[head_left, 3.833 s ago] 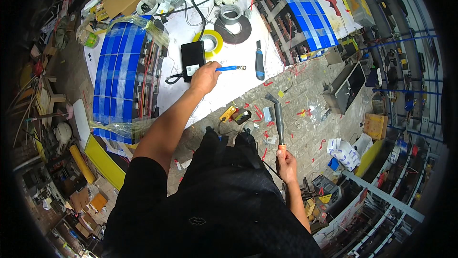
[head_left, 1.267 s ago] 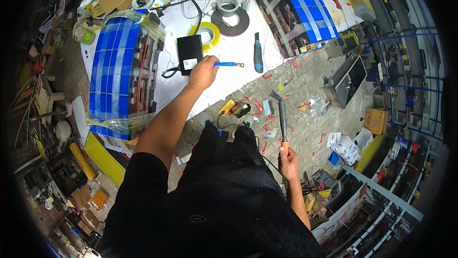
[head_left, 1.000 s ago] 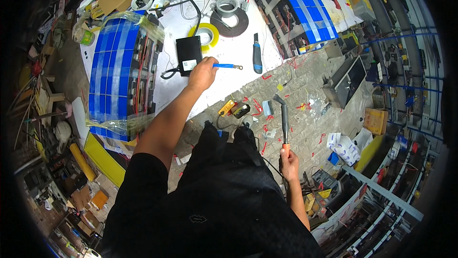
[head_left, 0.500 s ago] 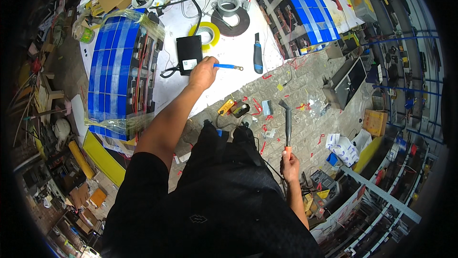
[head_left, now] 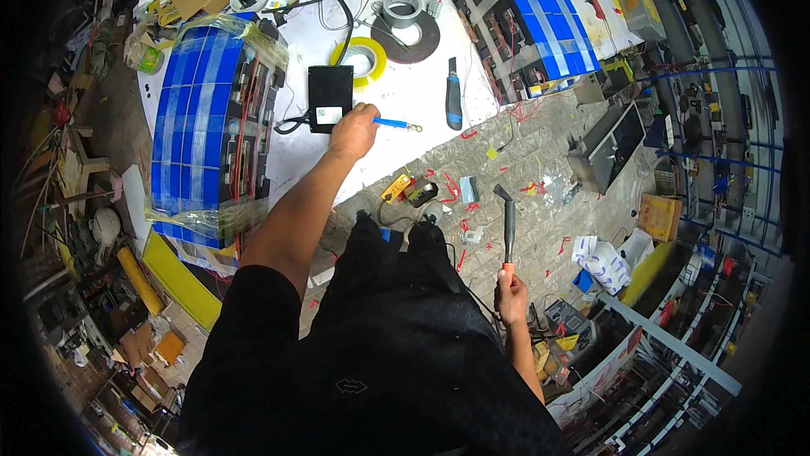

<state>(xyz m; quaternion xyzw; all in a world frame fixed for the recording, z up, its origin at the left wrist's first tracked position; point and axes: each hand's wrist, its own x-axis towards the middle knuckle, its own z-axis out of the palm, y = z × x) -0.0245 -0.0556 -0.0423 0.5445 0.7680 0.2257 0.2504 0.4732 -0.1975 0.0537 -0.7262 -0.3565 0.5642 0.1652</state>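
My left hand (head_left: 354, 131) is closed over the table, pinching a short blue cable (head_left: 390, 123) with a metal ring terminal (head_left: 415, 128) at its right end. Just beside these fingers lies a flat black box (head_left: 330, 89) with a white label and black leads. My right hand (head_left: 511, 297) grips the orange handle of what looks like a large soldering iron (head_left: 509, 228). Its long dark shaft points away from me over the floor and ends in a bent, blunt head. A blue and black utility knife (head_left: 454, 102) rests on the table, right of the cable.
Blue-wrapped battery packs stand at the table's left (head_left: 190, 110) and right (head_left: 548, 17). Yellow tape (head_left: 377, 55) and grey tape (head_left: 403, 5) lie behind the box. On the floor are a yellow multimeter (head_left: 395, 188), red scraps and a grey metal case (head_left: 603, 148). Shelving (head_left: 742, 118) lines the right.
Both hands keep their grips. My left hand and the blue cable have shifted slightly, the cable's ring end tipping a little lower. The whole view has drifted slightly.
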